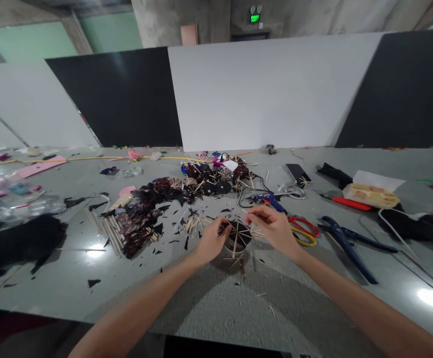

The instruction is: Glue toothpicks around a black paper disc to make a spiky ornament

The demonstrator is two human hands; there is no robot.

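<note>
Between my hands sits a round black piece (243, 238) with thin wooden sticks fanned out from its middle like spokes. My left hand (212, 240) is closed, its fingertips pinching the left edge of this piece. Just above its right side, my right hand (270, 227) is closed in a pinch. A thin pale stick (244, 211) pokes out from those fingertips, with most of it hidden. Short stick ends (235, 258) show below the black piece. What supports it underneath is hard to make out. A blue glue gun (270, 200) lies just beyond my right hand.
Red- and yellow-handled scissors (306, 231), blue-handled pliers (347, 243) and a red cutter (351, 203) lie to the right. A phone (297, 172) is farther back. Dark scraps and stick clusters (201, 184) spread behind; cut sticks (108, 231) and black cloth (22, 243) lie left.
</note>
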